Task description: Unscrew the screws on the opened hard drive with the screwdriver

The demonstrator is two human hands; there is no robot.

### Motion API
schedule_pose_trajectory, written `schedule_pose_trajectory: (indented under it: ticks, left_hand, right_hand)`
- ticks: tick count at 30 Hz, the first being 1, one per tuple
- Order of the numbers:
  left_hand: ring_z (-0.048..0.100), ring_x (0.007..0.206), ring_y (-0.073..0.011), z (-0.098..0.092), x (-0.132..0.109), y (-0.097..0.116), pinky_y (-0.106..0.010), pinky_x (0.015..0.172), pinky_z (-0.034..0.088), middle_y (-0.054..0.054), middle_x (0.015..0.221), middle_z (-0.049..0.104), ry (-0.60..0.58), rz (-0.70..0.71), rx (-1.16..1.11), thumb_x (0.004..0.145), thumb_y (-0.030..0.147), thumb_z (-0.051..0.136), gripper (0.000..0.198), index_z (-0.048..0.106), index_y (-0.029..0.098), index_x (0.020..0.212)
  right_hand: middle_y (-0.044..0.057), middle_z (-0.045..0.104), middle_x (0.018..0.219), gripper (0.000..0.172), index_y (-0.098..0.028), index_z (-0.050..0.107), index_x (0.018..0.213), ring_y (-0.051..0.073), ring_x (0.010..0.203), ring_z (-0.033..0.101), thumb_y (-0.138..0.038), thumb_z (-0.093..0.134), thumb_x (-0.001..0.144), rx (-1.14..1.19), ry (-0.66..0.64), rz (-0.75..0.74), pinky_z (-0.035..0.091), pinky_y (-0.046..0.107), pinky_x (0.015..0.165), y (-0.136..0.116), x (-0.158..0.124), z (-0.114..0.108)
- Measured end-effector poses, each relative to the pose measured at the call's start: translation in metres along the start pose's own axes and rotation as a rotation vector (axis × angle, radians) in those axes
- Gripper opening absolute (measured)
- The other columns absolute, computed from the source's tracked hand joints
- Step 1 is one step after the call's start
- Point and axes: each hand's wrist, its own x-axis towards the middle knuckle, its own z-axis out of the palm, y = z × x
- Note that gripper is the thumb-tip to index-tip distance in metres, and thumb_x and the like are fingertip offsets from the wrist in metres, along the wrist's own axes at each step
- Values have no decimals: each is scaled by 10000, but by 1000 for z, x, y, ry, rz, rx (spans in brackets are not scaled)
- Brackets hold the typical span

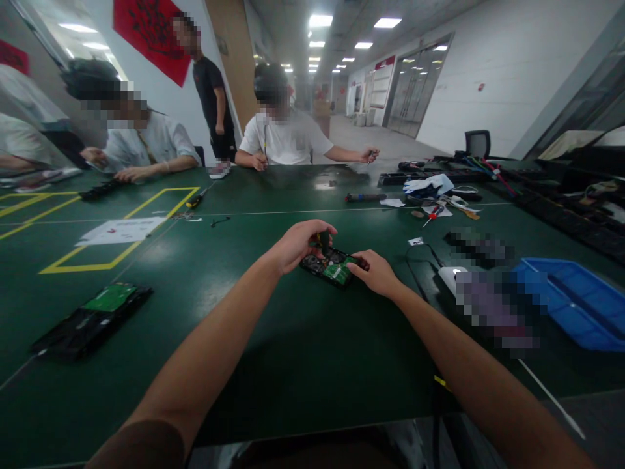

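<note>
A small black device with a green circuit board [331, 266] lies on the green table [312, 352] in front of me. My left hand [299, 245] is closed around a dark-handled screwdriver [325, 242] that stands upright on the board. My right hand [375, 272] is closed on the board's right edge and holds it against the table.
A second opened device with a green board [92, 319] lies at the near left. A blue tray [576, 301] stands at the right. Tools, cables and white gloves [430, 185] litter the far right. Three other people are across the table; papers [120, 230] lie inside yellow tape.
</note>
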Motion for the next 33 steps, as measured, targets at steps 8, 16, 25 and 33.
schedule_pose_trajectory:
  ticks: [8, 16, 25, 33]
  left_hand:
    - [675, 849, -240, 0, 2, -4, -323, 621, 552, -130, 854, 697, -12, -32, -122, 891, 326, 549, 213, 615, 144, 978]
    - [627, 920, -220, -1, 4, -5, -258, 588, 510, -140, 1000, 684, 3, 31, 6, 880, 334, 573, 233, 704, 141, 898]
    - [634, 879, -206, 1, 1, -3, -266, 590, 537, -117, 957, 666, 2, 53, 24, 898, 337, 590, 232, 710, 146, 953]
    - [683, 832, -215, 1, 3, -5, -331, 648, 585, -116, 882, 703, 73, 43, -59, 919, 294, 562, 170, 640, 158, 987]
  right_hand:
    - [100, 661, 1081, 393, -172, 697, 1178, 195, 872, 605, -485, 635, 950, -6, -15, 0, 456, 317, 762, -2, 0, -1]
    - [99, 661, 1086, 369, -182, 702, 1168, 192, 866, 604, -475, 628, 956, -18, -13, 5, 453, 314, 755, -3, 0, -2]
    - [98, 667, 1088, 365, -181, 700, 1170, 196, 879, 611, -467, 634, 953, -19, -7, -4, 462, 314, 767, -2, -1, -1]
    - [94, 669, 1074, 369, -181, 699, 1172, 189, 853, 610, -468, 631, 951, -2, -3, -3, 467, 317, 766, -5, -1, -2]
